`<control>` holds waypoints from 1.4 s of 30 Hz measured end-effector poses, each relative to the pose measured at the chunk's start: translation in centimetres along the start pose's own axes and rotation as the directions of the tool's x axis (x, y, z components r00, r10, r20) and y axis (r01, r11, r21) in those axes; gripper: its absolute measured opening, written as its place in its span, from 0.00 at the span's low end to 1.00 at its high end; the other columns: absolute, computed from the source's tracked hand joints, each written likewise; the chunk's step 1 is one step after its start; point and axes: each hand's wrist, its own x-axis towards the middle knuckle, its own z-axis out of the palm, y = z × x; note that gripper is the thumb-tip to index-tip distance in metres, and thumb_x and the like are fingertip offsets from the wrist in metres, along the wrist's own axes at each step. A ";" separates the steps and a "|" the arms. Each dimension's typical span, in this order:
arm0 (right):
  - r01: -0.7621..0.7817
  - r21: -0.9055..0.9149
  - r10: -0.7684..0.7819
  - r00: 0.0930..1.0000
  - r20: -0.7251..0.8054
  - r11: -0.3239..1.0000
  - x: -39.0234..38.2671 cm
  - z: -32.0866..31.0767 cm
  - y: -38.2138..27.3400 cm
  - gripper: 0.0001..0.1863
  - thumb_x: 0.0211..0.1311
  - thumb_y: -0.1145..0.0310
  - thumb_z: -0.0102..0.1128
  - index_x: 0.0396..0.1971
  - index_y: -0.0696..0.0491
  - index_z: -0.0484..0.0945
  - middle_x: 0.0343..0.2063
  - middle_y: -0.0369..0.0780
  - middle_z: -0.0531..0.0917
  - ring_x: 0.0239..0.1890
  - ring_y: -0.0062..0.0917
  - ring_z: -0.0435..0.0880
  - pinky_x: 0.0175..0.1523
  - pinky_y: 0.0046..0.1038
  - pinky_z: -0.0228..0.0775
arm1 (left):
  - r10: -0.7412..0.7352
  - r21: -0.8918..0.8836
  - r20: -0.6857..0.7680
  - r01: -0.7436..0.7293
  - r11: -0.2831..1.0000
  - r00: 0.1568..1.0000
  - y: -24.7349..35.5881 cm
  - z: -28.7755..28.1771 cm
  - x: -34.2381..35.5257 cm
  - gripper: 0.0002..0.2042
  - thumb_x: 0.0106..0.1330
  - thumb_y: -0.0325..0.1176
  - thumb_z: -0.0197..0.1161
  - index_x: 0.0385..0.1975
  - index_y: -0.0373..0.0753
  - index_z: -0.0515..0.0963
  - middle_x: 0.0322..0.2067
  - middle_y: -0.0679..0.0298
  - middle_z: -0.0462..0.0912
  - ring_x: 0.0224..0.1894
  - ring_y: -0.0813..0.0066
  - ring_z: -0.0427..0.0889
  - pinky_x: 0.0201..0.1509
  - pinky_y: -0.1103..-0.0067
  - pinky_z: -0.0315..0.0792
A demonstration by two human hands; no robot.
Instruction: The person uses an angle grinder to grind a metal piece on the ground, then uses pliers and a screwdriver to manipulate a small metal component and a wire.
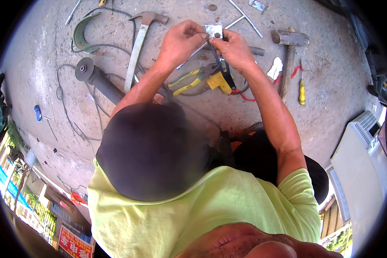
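Work centres on a small, silvery, rectangular metal plate, held above the grey concrete floor and well in from the floor's left and right edges. A dark, rounded metal fastener, perhaps a nut or bolt head, shows near the plate's lower right corner. The right hand is clamped on the plate, thumb at its lower edge and forefinger by its right edge. The left hand has its fingertips drawn together at the plate's left edge; whether they pinch the plate or some smaller part, I cannot tell.

The step in hand looks like fine fingertip handling of plate and fastener; tightening or loosening cannot be told apart here. A next move would call for a steady right-hand hold and a sure left-hand pinch, since a small part could easily drop.

Toward the floor's left edge lie a claw hammer with a flat, pale metal handle and a dark grey angle grinder; toward its right edge, a wooden-handled, blunt-headed hammer and a yellow-handled screwdriver.
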 end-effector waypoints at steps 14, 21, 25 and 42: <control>-0.108 0.230 0.095 0.993 0.066 0.967 -0.8 -0.6 -2.0 0.15 0.61 0.60 0.63 0.36 0.58 0.83 0.23 0.33 0.79 0.24 0.16 0.74 0.31 0.25 0.66 | -0.067 -0.807 0.037 0.069 0.586 0.997 -1.7 -4.0 -1.3 0.13 0.67 0.21 0.61 0.51 0.31 0.78 0.47 0.54 0.83 0.49 0.59 0.85 0.57 0.67 0.78; -0.121 0.291 0.106 0.992 0.066 0.949 -1.4 -0.7 -3.4 0.13 0.62 0.63 0.63 0.38 0.57 0.84 0.22 0.30 0.78 0.23 0.14 0.72 0.30 0.23 0.65 | -0.131 -0.370 -0.116 0.080 0.925 0.984 -4.0 -5.1 -1.1 0.11 0.67 0.25 0.64 0.47 0.31 0.79 0.40 0.57 0.86 0.41 0.66 0.86 0.49 0.74 0.79; -0.122 0.294 0.099 0.991 0.093 0.948 -1.1 -0.7 -2.7 0.09 0.66 0.65 0.62 0.39 0.55 0.81 0.22 0.29 0.76 0.23 0.12 0.70 0.29 0.18 0.60 | -0.098 0.263 -0.155 0.137 0.955 0.983 -5.8 -5.1 -1.8 0.09 0.64 0.30 0.64 0.42 0.36 0.84 0.38 0.54 0.88 0.39 0.66 0.87 0.46 0.73 0.79; -0.077 0.228 0.058 0.994 0.093 0.970 -0.7 -0.3 -1.4 0.17 0.62 0.61 0.63 0.44 0.57 0.84 0.30 0.33 0.85 0.30 0.15 0.79 0.38 0.24 0.73 | 0.229 0.716 -0.125 -0.072 0.694 0.965 -6.2 -2.3 -0.4 0.10 0.62 0.37 0.65 0.39 0.42 0.85 0.40 0.56 0.84 0.40 0.56 0.85 0.45 0.65 0.78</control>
